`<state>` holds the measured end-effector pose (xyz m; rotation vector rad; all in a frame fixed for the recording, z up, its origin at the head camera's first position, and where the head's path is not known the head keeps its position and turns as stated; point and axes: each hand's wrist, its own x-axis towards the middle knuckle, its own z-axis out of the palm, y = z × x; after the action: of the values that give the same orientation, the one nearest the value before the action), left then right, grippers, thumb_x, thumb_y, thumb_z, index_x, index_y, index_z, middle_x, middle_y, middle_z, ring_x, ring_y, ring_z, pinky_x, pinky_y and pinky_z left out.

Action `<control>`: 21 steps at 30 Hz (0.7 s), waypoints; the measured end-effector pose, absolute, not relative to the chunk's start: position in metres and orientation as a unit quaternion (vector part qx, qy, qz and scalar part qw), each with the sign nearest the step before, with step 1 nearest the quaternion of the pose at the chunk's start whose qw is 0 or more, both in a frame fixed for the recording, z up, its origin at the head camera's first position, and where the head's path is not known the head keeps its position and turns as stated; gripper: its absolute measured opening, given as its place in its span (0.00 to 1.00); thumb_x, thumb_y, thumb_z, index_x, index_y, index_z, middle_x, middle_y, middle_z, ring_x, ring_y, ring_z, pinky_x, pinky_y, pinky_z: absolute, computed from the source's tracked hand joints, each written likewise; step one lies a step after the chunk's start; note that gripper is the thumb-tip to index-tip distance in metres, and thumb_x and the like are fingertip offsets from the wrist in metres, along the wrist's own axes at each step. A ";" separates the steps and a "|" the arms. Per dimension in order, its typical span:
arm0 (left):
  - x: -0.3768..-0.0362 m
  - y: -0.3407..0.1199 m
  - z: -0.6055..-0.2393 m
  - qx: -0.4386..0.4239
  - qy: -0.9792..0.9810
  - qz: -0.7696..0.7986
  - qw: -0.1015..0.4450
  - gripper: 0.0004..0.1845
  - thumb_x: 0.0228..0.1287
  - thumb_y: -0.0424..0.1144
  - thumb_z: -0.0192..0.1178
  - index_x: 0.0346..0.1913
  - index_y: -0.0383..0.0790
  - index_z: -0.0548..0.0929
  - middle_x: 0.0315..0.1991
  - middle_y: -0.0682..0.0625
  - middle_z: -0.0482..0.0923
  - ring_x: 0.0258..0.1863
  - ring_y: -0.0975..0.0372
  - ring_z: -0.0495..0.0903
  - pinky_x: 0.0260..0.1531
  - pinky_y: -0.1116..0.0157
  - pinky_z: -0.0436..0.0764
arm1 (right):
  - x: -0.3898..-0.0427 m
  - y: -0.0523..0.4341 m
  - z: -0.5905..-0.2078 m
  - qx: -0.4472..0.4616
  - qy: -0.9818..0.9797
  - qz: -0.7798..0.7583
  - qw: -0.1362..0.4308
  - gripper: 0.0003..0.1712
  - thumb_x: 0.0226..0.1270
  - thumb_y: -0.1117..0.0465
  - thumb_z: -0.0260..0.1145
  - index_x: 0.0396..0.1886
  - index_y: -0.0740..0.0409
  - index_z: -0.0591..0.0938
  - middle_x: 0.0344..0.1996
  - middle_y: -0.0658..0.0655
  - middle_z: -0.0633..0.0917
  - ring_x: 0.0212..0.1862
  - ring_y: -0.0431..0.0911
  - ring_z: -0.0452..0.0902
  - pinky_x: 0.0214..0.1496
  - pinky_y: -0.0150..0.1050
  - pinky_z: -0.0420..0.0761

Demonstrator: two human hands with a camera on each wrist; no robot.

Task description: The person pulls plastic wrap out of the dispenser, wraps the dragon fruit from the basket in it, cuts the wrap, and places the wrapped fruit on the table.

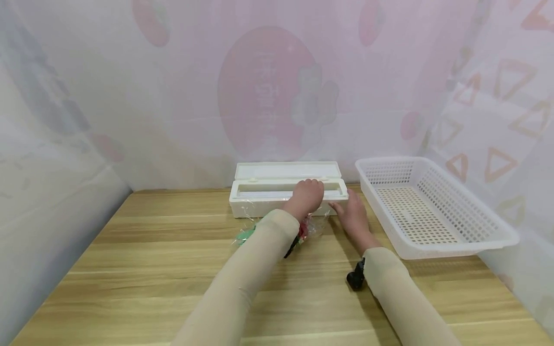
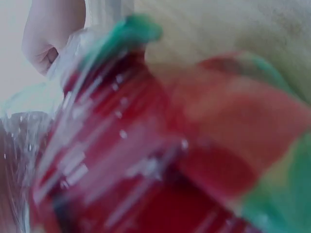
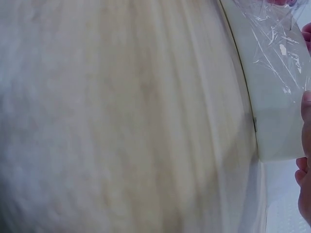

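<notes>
A white cling film dispenser box [image 1: 259, 206] stands at the back of the table with its lid [image 1: 287, 170] raised. My left hand [image 1: 308, 194] is over the box's front edge, fingers curled, seemingly on the film; what lies under them is hidden. With my right hand [image 1: 354, 216] I grip the box's right end, thumb at the front. Clear cling film [image 3: 277, 46] hangs down the front face. Below it, partly behind my left forearm, lies a film-wrapped bundle of red and green things [image 2: 146, 145]. Blur keeps their kind unclear. A dark part [image 1: 292, 247] sticks out.
A white perforated plastic basket [image 1: 459, 249] stands close to the right of my right hand. The wooden table [image 1: 173, 269] meets patterned fabric walls [image 1: 186, 120] at the back and both sides. A black wrist camera [image 1: 356, 276] sits at my right cuff.
</notes>
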<state>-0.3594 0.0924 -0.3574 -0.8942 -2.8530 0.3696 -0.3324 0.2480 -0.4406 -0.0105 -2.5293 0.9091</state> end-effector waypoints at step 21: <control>-0.378 0.040 -0.336 -0.315 -0.947 0.033 -0.049 0.13 0.66 0.27 0.49 0.24 0.43 0.71 0.27 0.50 0.73 0.26 0.60 0.66 0.28 0.65 0.69 | -0.330 0.247 -0.436 -0.009 -0.919 0.335 0.208 0.38 0.66 0.52 0.67 0.66 0.70 0.65 0.59 0.71 0.72 0.62 0.64 0.67 0.65 0.56 0.65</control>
<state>-0.3785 0.0400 -0.3359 -1.0210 -3.0722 0.1059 -0.3302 0.2469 -0.4360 -0.0253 -2.5567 0.9335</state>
